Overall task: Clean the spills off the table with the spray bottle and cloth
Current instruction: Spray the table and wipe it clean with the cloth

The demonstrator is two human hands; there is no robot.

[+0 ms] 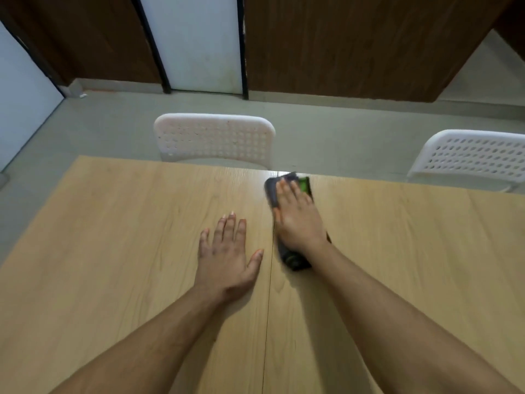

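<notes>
A dark grey cloth (272, 191) with a green patch lies on the light wooden table (113, 223), stretched from near the far edge back toward me. My right hand (297, 217) presses flat on top of it, fingers pointing away; the cloth shows beyond the fingertips and under the wrist. The image there is blurred. My left hand (227, 251) rests palm down on the bare tabletop just left of the seam between the two table halves, fingers spread, holding nothing. No spray bottle is in view, and no spill can be made out.
Two white perforated plastic chairs stand past the far table edge, one (214, 140) straight ahead and one (471, 157) at the right. Behind them are grey floor, brown wooden panels and a white door panel (196, 44).
</notes>
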